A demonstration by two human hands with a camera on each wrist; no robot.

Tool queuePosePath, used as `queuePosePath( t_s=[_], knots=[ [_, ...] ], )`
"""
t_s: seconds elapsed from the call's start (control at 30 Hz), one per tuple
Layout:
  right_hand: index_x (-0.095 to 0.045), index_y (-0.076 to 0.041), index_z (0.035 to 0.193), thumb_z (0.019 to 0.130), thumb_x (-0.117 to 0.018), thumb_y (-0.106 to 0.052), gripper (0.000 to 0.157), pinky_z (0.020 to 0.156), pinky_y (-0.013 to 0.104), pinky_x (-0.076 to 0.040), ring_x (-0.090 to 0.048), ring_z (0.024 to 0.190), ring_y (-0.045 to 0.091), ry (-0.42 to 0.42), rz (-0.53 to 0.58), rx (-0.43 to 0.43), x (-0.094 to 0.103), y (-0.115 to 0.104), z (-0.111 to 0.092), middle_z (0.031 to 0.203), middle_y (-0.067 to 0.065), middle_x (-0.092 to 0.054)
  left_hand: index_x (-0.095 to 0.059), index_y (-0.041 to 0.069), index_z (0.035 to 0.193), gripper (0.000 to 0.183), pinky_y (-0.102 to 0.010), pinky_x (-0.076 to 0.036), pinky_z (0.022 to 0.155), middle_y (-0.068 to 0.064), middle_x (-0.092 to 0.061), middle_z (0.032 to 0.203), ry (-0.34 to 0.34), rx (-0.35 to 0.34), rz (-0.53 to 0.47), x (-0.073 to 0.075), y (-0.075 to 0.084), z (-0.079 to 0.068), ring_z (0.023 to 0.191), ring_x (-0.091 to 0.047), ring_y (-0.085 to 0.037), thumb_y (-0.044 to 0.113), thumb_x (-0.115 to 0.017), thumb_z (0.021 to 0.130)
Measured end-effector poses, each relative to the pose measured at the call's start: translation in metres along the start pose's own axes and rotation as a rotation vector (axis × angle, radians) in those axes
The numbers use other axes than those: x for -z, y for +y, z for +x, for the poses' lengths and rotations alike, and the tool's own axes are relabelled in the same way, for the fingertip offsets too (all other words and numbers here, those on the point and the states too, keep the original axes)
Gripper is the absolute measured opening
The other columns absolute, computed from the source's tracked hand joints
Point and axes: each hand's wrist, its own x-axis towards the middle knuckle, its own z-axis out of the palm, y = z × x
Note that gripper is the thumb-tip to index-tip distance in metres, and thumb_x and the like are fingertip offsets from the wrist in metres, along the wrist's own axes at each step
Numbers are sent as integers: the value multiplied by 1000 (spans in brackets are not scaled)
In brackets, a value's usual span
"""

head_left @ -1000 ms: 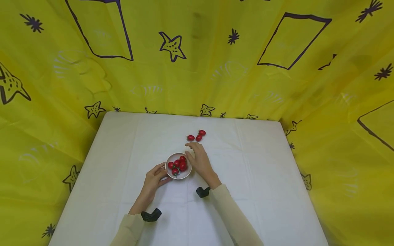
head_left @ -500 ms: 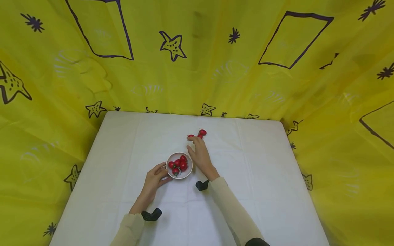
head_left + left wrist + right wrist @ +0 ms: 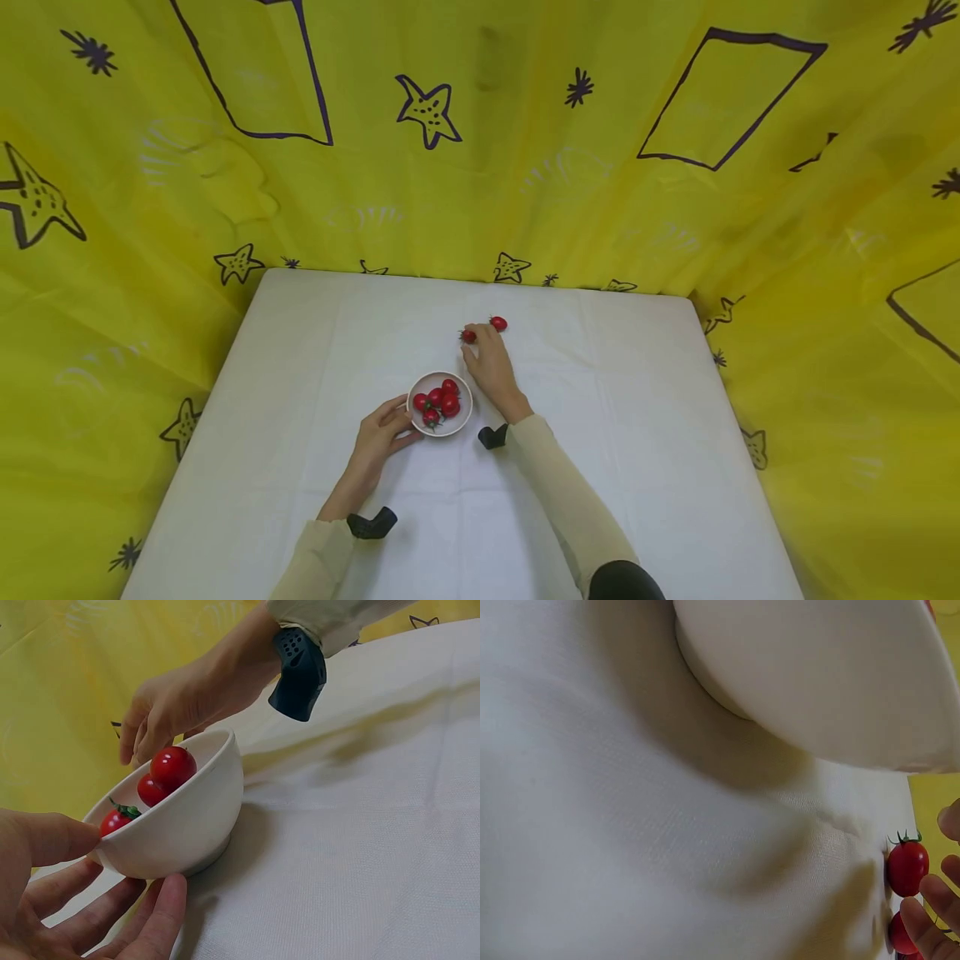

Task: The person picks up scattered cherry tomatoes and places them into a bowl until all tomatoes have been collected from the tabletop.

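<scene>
My left hand (image 3: pixel 377 437) holds a white bowl (image 3: pixel 457 423), the thumb at its rim and the fingers spread along its side and underside. Several red cherry tomatoes (image 3: pixel 450 405) lie in the bowl; in the left wrist view one tomato (image 3: pixel 117 820) shows a green stem. Beyond the bowl, my right hand (image 3: pixel 491 367) reaches over loose cherry tomatoes. One tomato (image 3: pixel 468 337) shows at its fingertips and another (image 3: pixel 498 323) just past them. In the right wrist view the fingers are apart beside a stemmed tomato (image 3: pixel 907 868); whether they touch the tomatoes below it I cannot tell.
A white cloth covers the table (image 3: pixel 637 400). A yellow patterned curtain (image 3: pixel 480 183) surrounds its back and sides. Black devices are strapped at both wrists, such as the left wrist mount (image 3: pixel 372 523) and the right wrist mount (image 3: pixel 492 437).
My right hand has moved forward from beside the bowl to the loose tomatoes and now covers part of them. The left hand stays on the bowl.
</scene>
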Motion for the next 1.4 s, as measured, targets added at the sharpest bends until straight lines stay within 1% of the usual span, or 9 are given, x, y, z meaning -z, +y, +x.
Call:
queuePosePath(
  t_s=[0.2,0.33,0.47,0.53,0.7,0.83,0.93,1.07,1.4],
  knots=[
    [-59,0,138,100,-67,-10,41,107,46,-57,-64,116,33,-2,11,-44,-2,4,5,135,20,-61,-48,1,153,48,-42,-62,102,-29,-55,151,-5,-6,4,0,-1,-1,109,-72,-20,9,-57,106],
    [-58,-1,141,101,-66,-11,42,102,45,-59,-65,110,32,-23,11,-75,-4,5,9,138,20,-60,-48,1,153,48,-43,-61,103,-29,-55,151,-3,-7,8,0,0,-2,110,-72,-21,9,-58,106],
    [-58,-1,140,102,-65,-12,40,98,43,-60,-64,106,29,-29,-21,-80,-6,7,12,136,19,-61,-49,2,152,49,-44,-61,103,-29,-56,150,4,-6,16,1,1,-3,110,-72,-22,10,-59,106],
    [-60,-1,138,101,-65,-11,39,97,43,-60,-65,105,29,-21,-36,-70,-8,8,13,135,19,-62,-49,2,153,49,-45,-61,104,-29,-56,150,2,-6,15,1,1,-4,112,-72,-25,11,-59,106],
    [-62,0,135,101,-65,-10,36,104,44,-59,-66,115,31,-32,-52,-75,-9,9,12,134,19,-63,-47,2,153,50,-44,-60,104,-28,-53,153,-13,-14,18,1,0,-5,126,-67,-35,12,-59,106],
    [-63,-1,134,102,-64,-11,34,109,45,-57,-65,122,33,-47,-50,-83,-10,9,11,132,18,-63,-48,1,153,50,-42,-62,102,-29,-54,152,-8,-29,27,1,-1,-5,127,-67,-35,12,-59,106],
    [-64,-1,133,102,-64,-11,32,108,45,-58,-65,120,33,-53,-46,-85,-10,9,11,131,18,-63,-48,1,153,49,-41,-63,100,-29,-54,152,-2,-29,32,1,-1,-5,125,-68,-35,12,-59,106],
    [-64,-2,133,103,-64,-11,32,108,44,-58,-65,119,31,-69,-56,-93,-10,10,10,131,17,-63,-48,2,153,49,-42,-62,102,-27,-54,153,-4,-19,32,0,1,-5,128,-66,-37,12,-59,106],
    [-63,-3,135,102,-67,-14,35,109,44,-57,-63,121,31,-85,-70,-82,-13,12,9,130,17,-64,-48,2,153,50,-44,-60,104,-28,-53,154,-3,-14,17,-1,2,-7,132,-63,-40,12,-60,106]
  ],
)
